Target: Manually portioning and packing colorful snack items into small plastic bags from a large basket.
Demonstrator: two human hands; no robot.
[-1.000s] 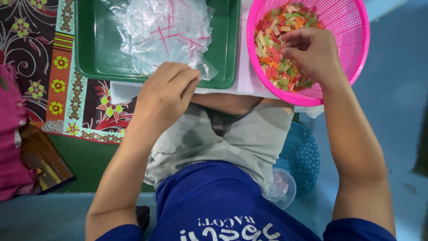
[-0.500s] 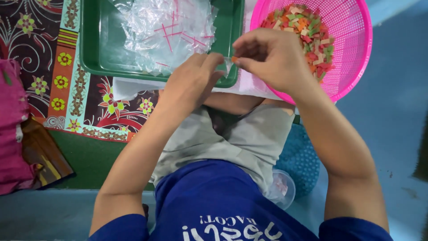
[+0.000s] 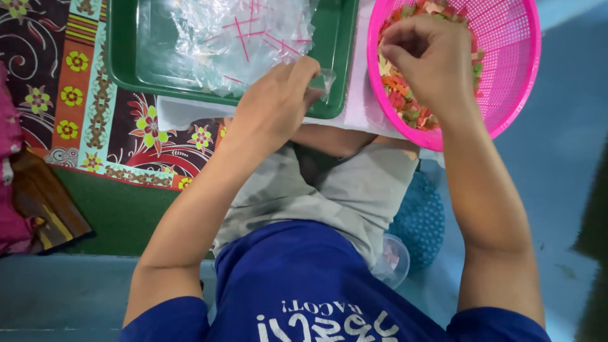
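My left hand (image 3: 278,104) pinches a small clear plastic bag (image 3: 324,81) at the near edge of a green tray (image 3: 126,69). In the tray lies a heap of clear bags with red strips (image 3: 244,35). My right hand (image 3: 430,60) reaches into a pink mesh basket (image 3: 513,57) holding multicoloured snack pieces (image 3: 399,101); its fingers curl down among the pieces, and whether they grip any is hidden.
A patterned floral mat (image 3: 69,107) lies under the tray at the left. A white sheet (image 3: 180,114) pokes out below the tray. A blue textured object (image 3: 421,218) and a clear plastic container (image 3: 392,259) sit beside my leg. The floor is blue.
My right hand came over to my left hand at the small bag, then returned into the pink basket. My left hand stayed at the tray's edge with the bag.
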